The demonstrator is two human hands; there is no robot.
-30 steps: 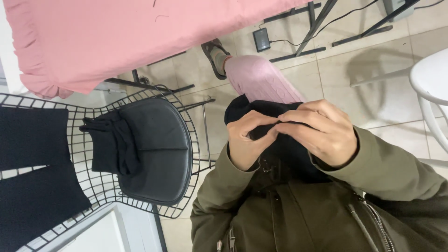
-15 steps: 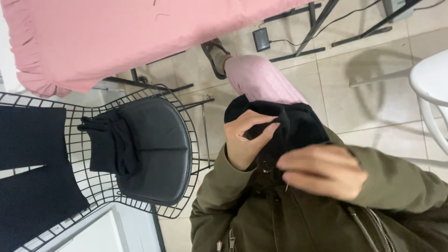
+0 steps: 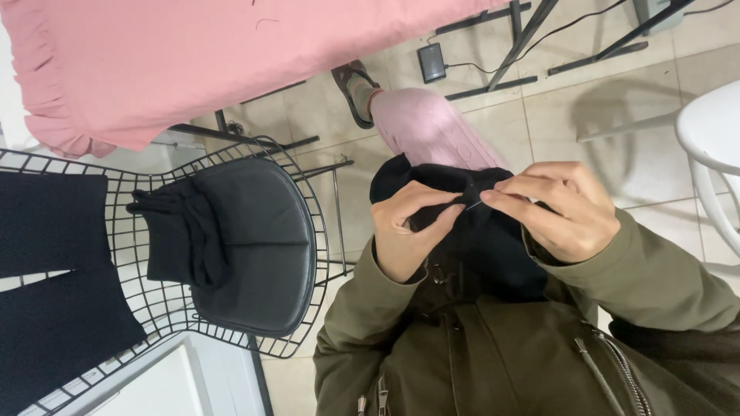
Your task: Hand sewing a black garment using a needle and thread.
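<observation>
Wire chair (image 3: 308,192) carries cushion (image 3: 254,246) and folded black cloth (image 3: 177,231).

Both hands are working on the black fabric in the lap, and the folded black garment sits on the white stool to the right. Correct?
Not quite. The folded black garment lies on the black wire chair, on the left in the head view. Both the left hand and right hand are indeed on the black fabric in the lap.

No package, label, sign or screen shows anywhere in this view.
</observation>
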